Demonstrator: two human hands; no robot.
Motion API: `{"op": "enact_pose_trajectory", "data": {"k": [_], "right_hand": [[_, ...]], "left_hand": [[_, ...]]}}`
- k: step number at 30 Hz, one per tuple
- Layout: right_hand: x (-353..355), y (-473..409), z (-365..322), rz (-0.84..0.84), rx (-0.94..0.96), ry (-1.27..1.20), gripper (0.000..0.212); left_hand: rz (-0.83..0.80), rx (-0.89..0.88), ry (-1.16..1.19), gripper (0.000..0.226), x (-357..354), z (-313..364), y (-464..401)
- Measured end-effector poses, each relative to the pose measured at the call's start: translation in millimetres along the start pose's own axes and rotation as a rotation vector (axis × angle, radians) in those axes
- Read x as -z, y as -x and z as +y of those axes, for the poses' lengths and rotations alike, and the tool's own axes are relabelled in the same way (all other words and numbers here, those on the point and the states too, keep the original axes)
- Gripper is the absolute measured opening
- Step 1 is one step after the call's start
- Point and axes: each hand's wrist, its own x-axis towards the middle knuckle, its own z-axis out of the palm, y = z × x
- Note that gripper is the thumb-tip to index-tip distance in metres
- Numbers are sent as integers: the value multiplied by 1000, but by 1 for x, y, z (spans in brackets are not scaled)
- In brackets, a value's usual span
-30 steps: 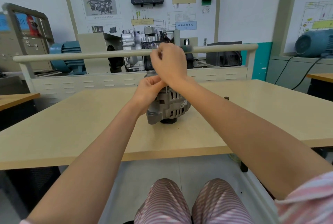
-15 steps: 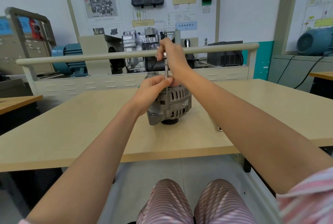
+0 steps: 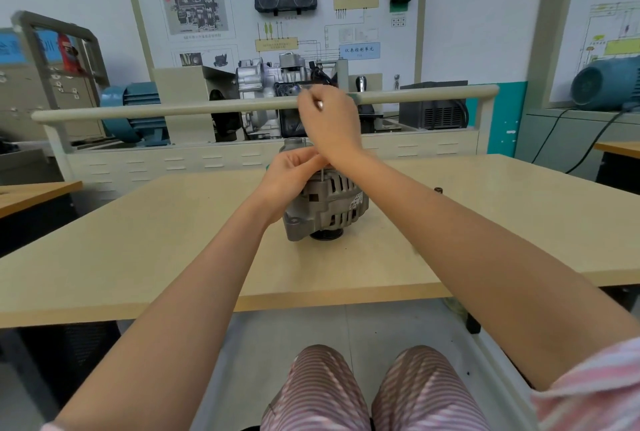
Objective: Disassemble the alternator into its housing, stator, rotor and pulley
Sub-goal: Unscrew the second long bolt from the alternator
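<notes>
Beige tabletop (image 3: 145, 257) spreads wide around the alternator (image 3: 327, 203), which stands near the middle of it, pulley end down, the dark pulley (image 3: 326, 234) just showing beneath the ribbed grey housing. Bare surface lies to every side of the alternator, with the table's near edge well in front of it. Right of the alternator, well apart, a small dark bolt-like piece (image 3: 438, 190) stands alone. Beyond the alternator a pale rail (image 3: 173, 110) crosses in front of a gearbox training rig (image 3: 266, 98).

The left hand (image 3: 291, 177) curls against the alternator's upper left side, fingertips at the foot of a thin metal rod (image 3: 322, 175) rising from the top. The right hand (image 3: 329, 119) is above it, fingers pinched on the rod's upper end. Half a second ago the right hand was a little higher, more of the rod showing; the alternator has stayed in place.
</notes>
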Motion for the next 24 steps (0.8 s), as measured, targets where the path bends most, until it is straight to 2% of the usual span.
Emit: {"op": "enact_pose_trajectory", "data": {"k": [2, 4, 8, 11, 14, 16, 20, 24], "right_hand": [[2, 4, 3, 48, 88, 360, 22], [4, 6, 5, 65, 104, 562, 26], [5, 9, 5, 64, 105, 651, 32], [7, 4, 2, 26, 64, 398, 19], [10, -2, 2, -41, -33, 46, 39], [11, -6, 3, -86, -126, -160, 45], [13, -16, 4, -189, -276, -415, 47], [12, -20, -1, -253, -316, -560, 51]], "left_hand": [[19, 2, 0, 27, 0, -1, -1], [25, 0, 1, 33, 0, -2, -1], [50, -3, 4, 39, -1, -3, -1], [27, -22, 16, 31, -3, -1, 0], [-14, -8, 20, 21, -2, 1, 0], [-18, 19, 23, 20, -2, 1, -2], [-6, 68, 62, 19, -2, 0, -4], [-32, 84, 64, 25, -1, 0, -5]]}}
